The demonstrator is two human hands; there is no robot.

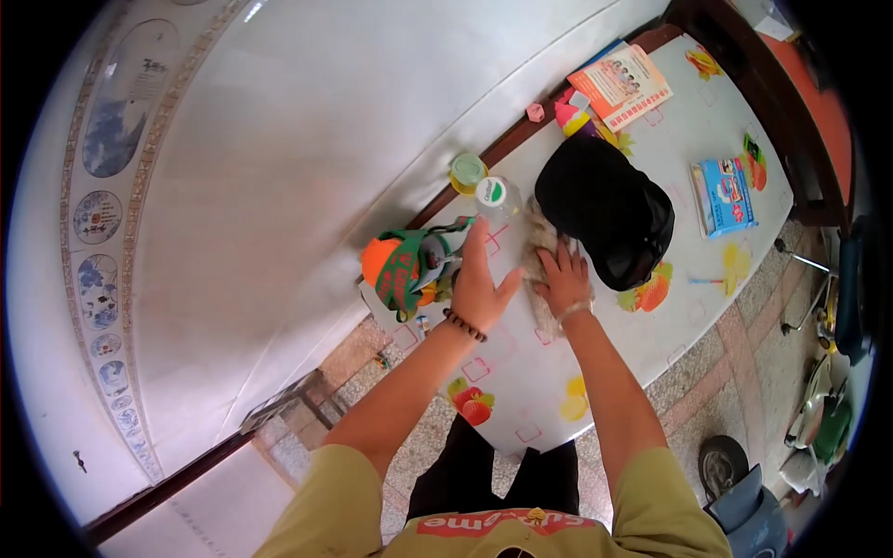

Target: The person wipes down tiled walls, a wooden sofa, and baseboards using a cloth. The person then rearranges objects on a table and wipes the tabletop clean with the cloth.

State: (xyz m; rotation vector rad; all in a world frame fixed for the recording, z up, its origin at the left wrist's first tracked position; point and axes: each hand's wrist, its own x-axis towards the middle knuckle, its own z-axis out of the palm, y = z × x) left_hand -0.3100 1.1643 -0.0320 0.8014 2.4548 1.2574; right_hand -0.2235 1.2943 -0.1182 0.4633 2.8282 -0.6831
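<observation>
My left hand (pixel 481 286) is held over the table with fingers stretched out and the thumb apart. Just beyond its fingertips stands a clear container (pixel 498 196) with a green and white top; whether they touch I cannot tell. A green strap with red letters and an orange item (pixel 395 265) lie to its left. My right hand (pixel 565 279) rests with spread fingers on a long, beige-grey, fuzzy-looking piece (pixel 544 312), partly hidden under it. Against that piece, on the right, sits a black cap (pixel 600 205).
The table (pixel 512 344) has a white cover with fruit prints and stands along a white wall (pixel 307 139). A green-lidded jar (pixel 468 171) is at the wall-side edge. Farther back lie an orange-white booklet (pixel 621 86) and a blue packet (pixel 724 198). A chair (pixel 744 502) stands at right.
</observation>
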